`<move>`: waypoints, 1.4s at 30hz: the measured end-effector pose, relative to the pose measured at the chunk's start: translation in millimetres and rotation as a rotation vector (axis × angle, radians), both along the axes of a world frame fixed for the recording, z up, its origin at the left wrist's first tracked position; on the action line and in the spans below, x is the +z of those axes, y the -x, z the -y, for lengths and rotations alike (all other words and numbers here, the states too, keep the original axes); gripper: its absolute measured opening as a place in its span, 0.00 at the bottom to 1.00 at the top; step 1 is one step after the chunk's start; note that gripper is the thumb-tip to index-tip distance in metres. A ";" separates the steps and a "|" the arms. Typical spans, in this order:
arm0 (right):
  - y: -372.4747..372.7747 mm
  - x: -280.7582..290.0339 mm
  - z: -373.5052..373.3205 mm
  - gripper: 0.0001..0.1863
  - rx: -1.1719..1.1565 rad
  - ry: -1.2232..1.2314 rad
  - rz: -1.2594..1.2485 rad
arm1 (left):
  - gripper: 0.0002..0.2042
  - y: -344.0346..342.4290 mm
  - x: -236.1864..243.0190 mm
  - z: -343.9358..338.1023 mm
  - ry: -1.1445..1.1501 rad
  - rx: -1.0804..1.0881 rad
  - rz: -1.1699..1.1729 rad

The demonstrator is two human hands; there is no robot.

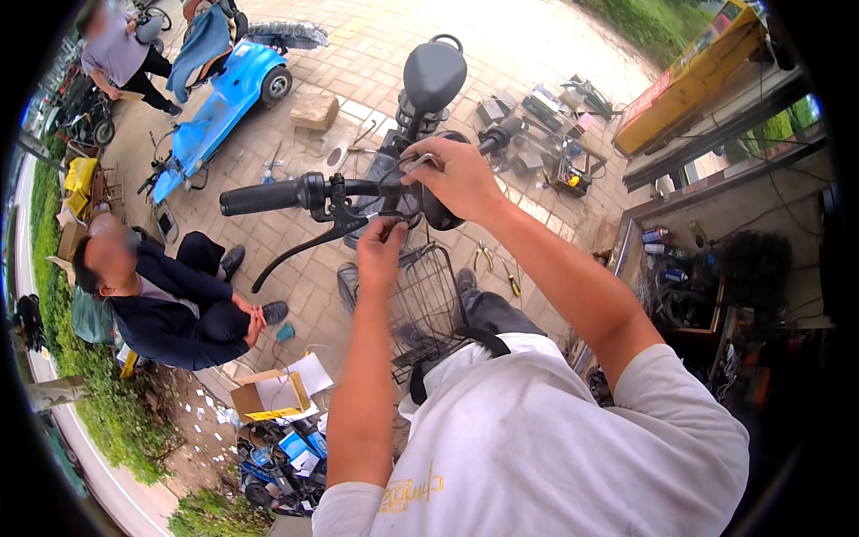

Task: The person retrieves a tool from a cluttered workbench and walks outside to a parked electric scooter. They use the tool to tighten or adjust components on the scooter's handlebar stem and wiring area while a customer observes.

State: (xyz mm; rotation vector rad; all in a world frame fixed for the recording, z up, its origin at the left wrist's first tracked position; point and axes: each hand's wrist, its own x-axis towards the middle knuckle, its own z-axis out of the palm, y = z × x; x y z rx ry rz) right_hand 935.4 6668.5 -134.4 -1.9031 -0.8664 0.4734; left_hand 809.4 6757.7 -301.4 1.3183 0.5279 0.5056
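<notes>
I am at the handlebar [362, 189] of a small black scooter, on the side of its wire basket [419, 300]. My right hand [458, 179] is closed in a pinch above the middle of the bar, on a small shiny metal piece [420, 161] whose kind I cannot make out. Just below the bar, my left hand [380, 246] has thumb and finger pressed together near thin dark cables. What it pinches is mostly hidden. Left of it are the black rubber grip [259, 199] and the brake lever [295, 254]. Beyond stands the black seat [435, 76].
A person in a dark jacket [170, 313] squats at left. Behind are a blue three-wheeler [210, 125] and a standing person [125, 58]. Pliers [484, 255] and a screwdriver [512, 279] lie on the paving. An open cardboard box [268, 394] sits lower left; a cluttered cabinet [662, 277] is at right.
</notes>
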 end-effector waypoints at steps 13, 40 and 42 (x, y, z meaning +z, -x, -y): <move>0.5 -13.8 -0.8 0.08 -0.029 -0.123 -0.023 | 0.05 1.6 12.2 -6.2 0.180 -0.069 -0.028; 8.9 -23.7 5.1 0.08 -0.013 -0.139 0.058 | 0.09 1.3 12.0 -16.8 0.147 -0.202 -0.011; 5.4 -27.3 5.5 0.09 -0.008 -0.151 0.107 | 0.09 0.8 21.9 -20.2 0.083 -0.243 -0.090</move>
